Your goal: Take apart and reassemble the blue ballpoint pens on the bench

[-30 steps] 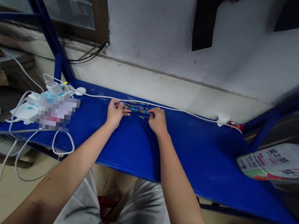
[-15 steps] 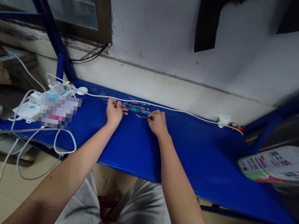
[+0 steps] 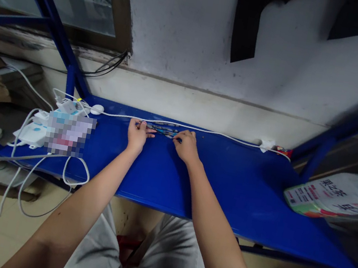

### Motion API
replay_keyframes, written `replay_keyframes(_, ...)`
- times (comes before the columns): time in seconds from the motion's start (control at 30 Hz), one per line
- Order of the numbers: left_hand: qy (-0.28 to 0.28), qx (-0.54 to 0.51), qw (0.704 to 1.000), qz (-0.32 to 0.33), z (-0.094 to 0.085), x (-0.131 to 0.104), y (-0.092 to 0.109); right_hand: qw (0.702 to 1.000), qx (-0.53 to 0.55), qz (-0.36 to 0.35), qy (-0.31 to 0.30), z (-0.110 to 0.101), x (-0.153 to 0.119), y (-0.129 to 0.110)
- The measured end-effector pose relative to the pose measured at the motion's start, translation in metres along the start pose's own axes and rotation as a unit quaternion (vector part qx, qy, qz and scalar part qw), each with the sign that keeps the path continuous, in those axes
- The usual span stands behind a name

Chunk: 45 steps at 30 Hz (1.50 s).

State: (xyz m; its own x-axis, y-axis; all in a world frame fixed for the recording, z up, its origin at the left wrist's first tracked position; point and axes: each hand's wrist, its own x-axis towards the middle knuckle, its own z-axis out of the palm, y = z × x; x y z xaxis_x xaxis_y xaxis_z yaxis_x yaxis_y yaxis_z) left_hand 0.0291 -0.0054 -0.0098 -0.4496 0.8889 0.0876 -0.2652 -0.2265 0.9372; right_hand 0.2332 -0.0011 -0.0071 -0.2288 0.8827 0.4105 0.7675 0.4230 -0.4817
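Several slim blue and dark pens (image 3: 165,127) lie close together near the back of the blue shelf (image 3: 158,172), between my two hands. My left hand (image 3: 137,137) is at their left end, its thumb and fingers pinched on a thin dark pen (image 3: 152,130) that points right. At the right end my right hand (image 3: 185,146) has its fingertips closed on another thin, dark-tipped pen-like stick (image 3: 174,139). The inner ends of the two held sticks come close together over the pile; whether they touch I cannot tell. My fingers hide parts of both.
A white cable (image 3: 123,116) runs along the back edge behind the pens. White power strips (image 3: 34,129) and looped cords crowd the left end. On the right lies a big plastic bottle (image 3: 334,196), with crumpled white paper (image 3: 267,145) near the wall. Blue frame posts flank the shelf.
My right hand has moved slightly left, bringing its stick closer to the pen in my left hand. My left hand has hardly moved. The view has shifted a little.
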Motion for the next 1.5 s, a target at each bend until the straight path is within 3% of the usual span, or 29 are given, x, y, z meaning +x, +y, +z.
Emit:
replay_keyframes(0.27,-0.11,-0.021,0.994,-0.004,0.006,-0.008,0.001,0.991,0.127,-0.024,-0.021,0.003,-0.002,-0.02)
replay_keyframes(0.4,-0.117,-0.043,0.992,-0.004,0.006,-0.008,0.002,0.976,0.212,0.027,-0.032,0.007,-0.003,-0.025)
replay_keyframes(0.73,-0.108,-0.029,0.993,0.043,0.025,-0.013,-0.007,0.946,0.305,0.101,-0.043,0.018,-0.003,-0.035)
replay_keyframes(1.07,-0.153,-0.011,0.988,0.006,0.024,-0.017,-0.006,0.889,0.418,0.155,-0.106,0.03,-0.007,-0.041)
replay_keyframes(1.23,-0.142,0.021,0.989,0.031,0.022,-0.018,-0.004,0.89,0.422,0.142,-0.097,0.027,-0.008,-0.038)
replay_keyframes(1.5,-0.161,-0.029,0.986,-0.012,0.017,-0.019,-0.001,0.878,0.44,0.16,-0.102,0.023,-0.009,-0.041)
